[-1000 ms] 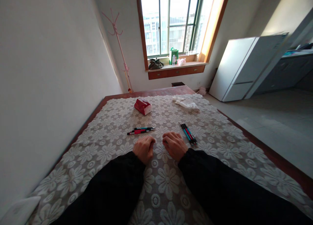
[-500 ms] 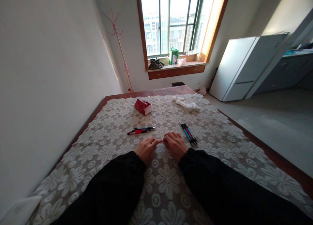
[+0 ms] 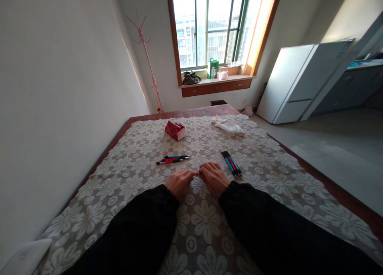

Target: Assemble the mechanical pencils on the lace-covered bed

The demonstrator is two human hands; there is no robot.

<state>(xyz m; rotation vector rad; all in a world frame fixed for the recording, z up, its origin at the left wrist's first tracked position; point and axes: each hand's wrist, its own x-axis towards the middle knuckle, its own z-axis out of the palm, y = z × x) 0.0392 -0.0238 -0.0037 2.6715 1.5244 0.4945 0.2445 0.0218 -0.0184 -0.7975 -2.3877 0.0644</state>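
Observation:
My left hand [image 3: 180, 183] and my right hand [image 3: 214, 178] meet fingertip to fingertip above the flowered tablecloth [image 3: 206, 219]. The fingers of both are curled and closed; whatever they may pinch between them is hidden or too small to make out. Just beyond my left hand lies a loose group of pens [image 3: 172, 159], red, teal and black, pointing sideways. To the right of my right hand, several more pens [image 3: 231, 162] in teal, red and black lie side by side at a slant.
A red tissue pack [image 3: 175, 130] lies farther back on the cloth, with a crumpled white plastic bag [image 3: 230, 127] to its right. A white object [image 3: 26, 257] sits at the near left corner. The wall [image 3: 60, 87] runs along the table's left side.
My fingers have shifted very slightly where they meet. The pens, tissue pack and bag stay where they were.

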